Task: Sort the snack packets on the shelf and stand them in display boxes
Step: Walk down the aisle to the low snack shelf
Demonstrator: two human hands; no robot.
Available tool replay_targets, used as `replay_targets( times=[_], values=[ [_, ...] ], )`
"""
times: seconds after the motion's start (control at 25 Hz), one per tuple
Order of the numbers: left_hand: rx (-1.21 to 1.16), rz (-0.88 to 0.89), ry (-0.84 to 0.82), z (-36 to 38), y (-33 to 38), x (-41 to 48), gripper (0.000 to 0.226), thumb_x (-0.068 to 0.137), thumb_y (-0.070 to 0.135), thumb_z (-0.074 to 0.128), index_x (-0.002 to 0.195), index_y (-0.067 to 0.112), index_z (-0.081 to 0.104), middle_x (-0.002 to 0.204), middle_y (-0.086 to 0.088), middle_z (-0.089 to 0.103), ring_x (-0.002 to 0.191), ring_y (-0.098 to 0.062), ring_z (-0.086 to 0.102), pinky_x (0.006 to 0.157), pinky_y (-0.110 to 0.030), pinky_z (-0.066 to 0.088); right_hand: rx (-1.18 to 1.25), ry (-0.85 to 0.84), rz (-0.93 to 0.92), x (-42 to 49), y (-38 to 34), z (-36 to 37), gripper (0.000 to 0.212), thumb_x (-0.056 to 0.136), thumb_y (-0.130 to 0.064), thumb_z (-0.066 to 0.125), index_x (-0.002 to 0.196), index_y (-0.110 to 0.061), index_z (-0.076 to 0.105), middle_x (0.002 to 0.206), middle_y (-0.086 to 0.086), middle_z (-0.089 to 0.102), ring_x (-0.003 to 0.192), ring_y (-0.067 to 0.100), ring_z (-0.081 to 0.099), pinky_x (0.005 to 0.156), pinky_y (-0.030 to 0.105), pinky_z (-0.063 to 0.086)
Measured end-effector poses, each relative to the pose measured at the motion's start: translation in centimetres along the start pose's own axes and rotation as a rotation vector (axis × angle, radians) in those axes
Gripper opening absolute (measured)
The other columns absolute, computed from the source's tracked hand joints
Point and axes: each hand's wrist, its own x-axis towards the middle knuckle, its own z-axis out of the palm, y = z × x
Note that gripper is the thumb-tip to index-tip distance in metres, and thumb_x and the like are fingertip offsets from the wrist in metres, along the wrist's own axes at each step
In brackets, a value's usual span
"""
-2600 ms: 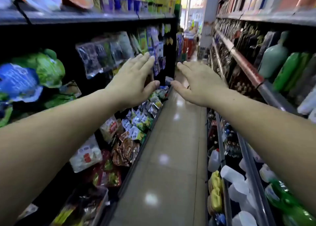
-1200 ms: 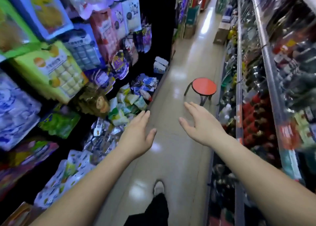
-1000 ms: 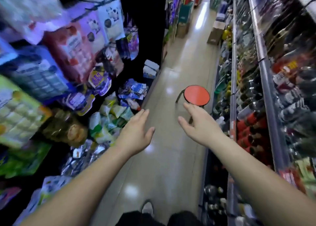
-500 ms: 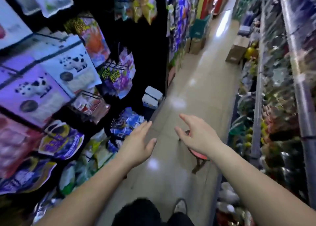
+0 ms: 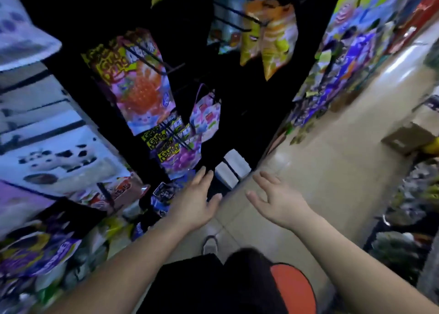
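Hovering: our left hand (image 5: pixel 194 202) and right hand (image 5: pixel 278 199) hang out front, fingers spread, holding nothing.
Packets: snack packets (image 5: pixel 164 194) lie jumbled low down, just left of our left hand.
Boxes: white boxes (image 5: pixel 231 168), probably for display, sit just ahead between both hands.
Risk: it's all blurred, so a blind grab could drag hanging bags (image 5: pixel 180 152) down, and the stool (image 5: pixel 292 287) is at our legs.

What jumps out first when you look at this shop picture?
The left hand and right hand reach in from the bottom, open and empty, above the shiny floor. On the dark rack at left hangs a big bright snack bag with a red fruit picture, with orange and yellow bags higher up at top middle. A round red stool peeks out at the bottom edge.
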Motion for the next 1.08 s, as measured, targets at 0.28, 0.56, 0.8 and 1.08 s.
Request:
replay_targets(
  times=[0.28,0.56,0.8,1.08],
  values=[
    [-0.077,-0.196,0.018,-0.2,3.2,9.5,0.072,0.1,0.049,0.048,0.16,0.02,0.021,0.168,-0.001,0.018,0.153,-0.022,0.021,0.119,-0.037,0.032,-0.064,-0.115,-0.209,14.3,4.0,-6.6,0.072,0.097,-0.07,0.037,0.154,-0.026,0.044,0.162,0.002,0.04,0.149,0.021,0.035,0.117,0.038,0.035],
    [-0.211,-0.614,0.279,5.1,8.5,13.7,0.069,0.097,0.043,0.052,0.158,0.019,0.029,0.16,-0.005,0.037,0.145,-0.023,0.038,0.114,-0.032,0.037,-0.139,-0.329,-0.576,24.9,9.4,-8.2,0.058,0.102,-0.057,0.047,0.151,-0.026,0.048,0.155,-0.007,0.047,0.142,0.014,0.043,0.104,0.029,0.043],
    [-0.328,-0.808,0.366,9.8,12.0,14.9,0.077,0.087,0.059,0.04,0.154,0.02,0.037,0.156,-0.003,0.043,0.142,-0.024,0.043,0.112,-0.037,0.042,-0.079,-0.481,-0.674,27.4,14.0,-5.9,0.053,0.101,-0.053,0.049,0.147,-0.029,0.053,0.149,-0.013,0.051,0.133,0.008,0.053,0.102,0.033,0.048],
    [-0.316,-0.86,0.435,15.9,4.8,18.7,0.058,0.095,0.042,0.055,0.148,0.019,0.045,0.145,-0.002,0.054,0.12,-0.025,0.061,0.097,-0.039,0.052,-0.027,-0.538,-0.674,33.3,13.9,5.8,0.054,0.1,-0.053,0.05,0.148,-0.029,0.052,0.149,-0.011,0.053,0.132,0.009,0.053,0.103,0.03,0.046]
  ],
)
